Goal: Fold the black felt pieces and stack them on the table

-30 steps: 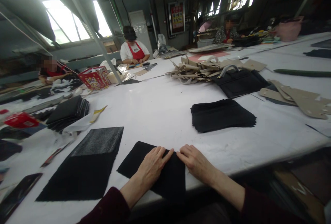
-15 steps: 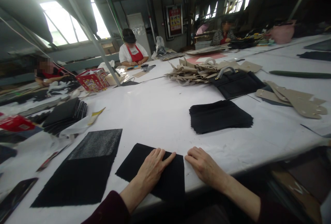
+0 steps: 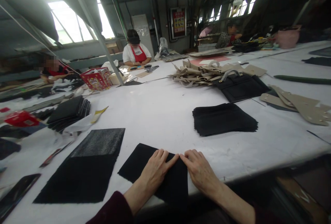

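A piece of black fabric lies at the table's near edge, its lower part hanging toward me. My left hand rests across it, fingers curled at the far edge and thumb stretched to the right corner. At that corner my right hand has its thumb and finger pressed at the edge, tips meeting my left thumb. To the left, a larger black sheet with a greyish, shiny strip along its far end lies flat. A stack of black fabric pieces sits beyond my right hand.
A black handbag lies by a heap of beige pieces. Beige straps are at the right. On the left are folded black pieces, a red box and a phone. Co-workers sit across the table.
My right hand has moved left onto the fabric's right corner, meeting my left thumb. My left hand stays on the fabric. The whole view has shifted slightly.
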Demonstrator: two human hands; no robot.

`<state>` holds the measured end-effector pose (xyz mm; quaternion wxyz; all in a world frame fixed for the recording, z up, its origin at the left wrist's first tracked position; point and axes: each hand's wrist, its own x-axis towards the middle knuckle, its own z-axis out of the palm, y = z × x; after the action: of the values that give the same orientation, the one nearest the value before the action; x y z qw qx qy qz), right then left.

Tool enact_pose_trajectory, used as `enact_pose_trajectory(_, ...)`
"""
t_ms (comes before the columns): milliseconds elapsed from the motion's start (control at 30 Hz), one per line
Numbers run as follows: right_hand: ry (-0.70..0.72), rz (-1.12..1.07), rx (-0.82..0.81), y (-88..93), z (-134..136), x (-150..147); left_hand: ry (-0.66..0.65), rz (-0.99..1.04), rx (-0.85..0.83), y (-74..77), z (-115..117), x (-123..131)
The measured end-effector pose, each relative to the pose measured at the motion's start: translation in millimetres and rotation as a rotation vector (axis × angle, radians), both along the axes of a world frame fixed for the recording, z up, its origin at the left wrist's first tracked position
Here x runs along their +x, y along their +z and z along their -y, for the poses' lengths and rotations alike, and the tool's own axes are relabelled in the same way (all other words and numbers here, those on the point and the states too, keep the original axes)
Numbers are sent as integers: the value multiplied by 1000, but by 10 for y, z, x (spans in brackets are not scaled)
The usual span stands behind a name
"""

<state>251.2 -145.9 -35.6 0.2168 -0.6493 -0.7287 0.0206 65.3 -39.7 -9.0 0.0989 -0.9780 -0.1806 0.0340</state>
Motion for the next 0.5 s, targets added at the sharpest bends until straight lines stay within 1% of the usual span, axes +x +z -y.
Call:
enact_pose_trajectory(167,14,11,12,-31,158,53,7,24,-9,-28,-7,-12)
enact_pose_trajectory(267,5,-43,22,-36,224,99,2,28,-23,-30,-14,-17)
enact_pose_trajectory(367,-14,-187,33,-15,216,168,6,23,-27,-11,-14,-12)
enact_pose_trajectory(500,-77,-412,83,70,58,166,6,19,-30,6,-8,-2)
